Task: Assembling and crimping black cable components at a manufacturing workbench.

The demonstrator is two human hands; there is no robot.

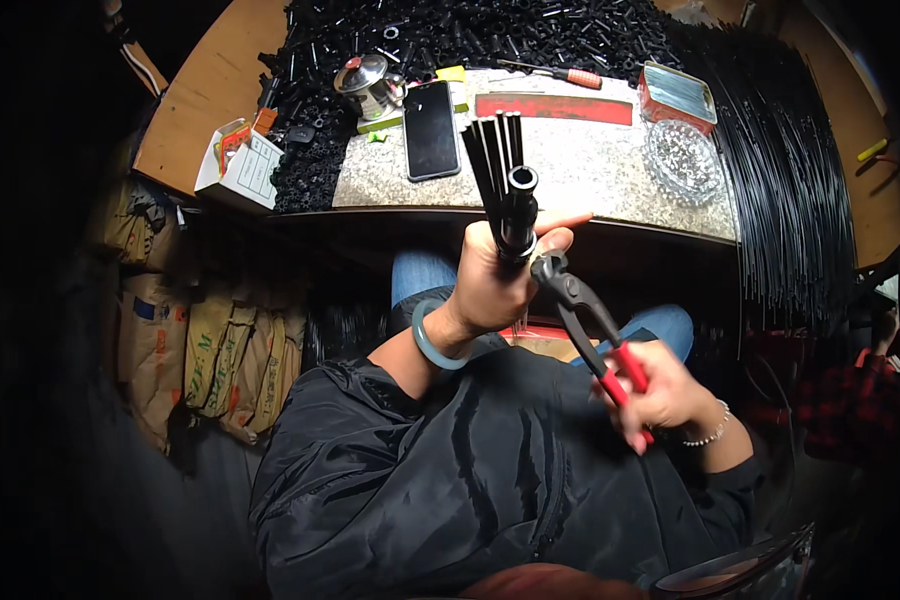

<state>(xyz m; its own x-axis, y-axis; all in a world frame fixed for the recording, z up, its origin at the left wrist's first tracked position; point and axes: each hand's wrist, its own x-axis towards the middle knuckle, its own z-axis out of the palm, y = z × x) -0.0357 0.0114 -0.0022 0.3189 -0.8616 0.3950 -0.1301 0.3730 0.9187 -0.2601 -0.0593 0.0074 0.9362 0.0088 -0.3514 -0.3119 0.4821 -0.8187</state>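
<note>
My left hand (490,290), with a pale bracelet at its wrist, grips what looks like an umbrella frame (492,165). Its thin black rods fan up beside a black tube whose open end faces up. Red-handled end-cutting pliers (592,325) are held around the grips by my right hand (660,385), below and right of the left. The dark jaws of the pliers are close to the lower end of the frame, by my left thumb. Whether they touch it or have anything between them I cannot tell.
Black plastic parts (490,35) heap along the table's back. On the table are a phone (431,130), a metal pot (368,88), a red strip (555,108), a glass dish (683,160) and a tin (676,95). Long black rods (785,190) overhang the right edge; sacks (210,350) stand left.
</note>
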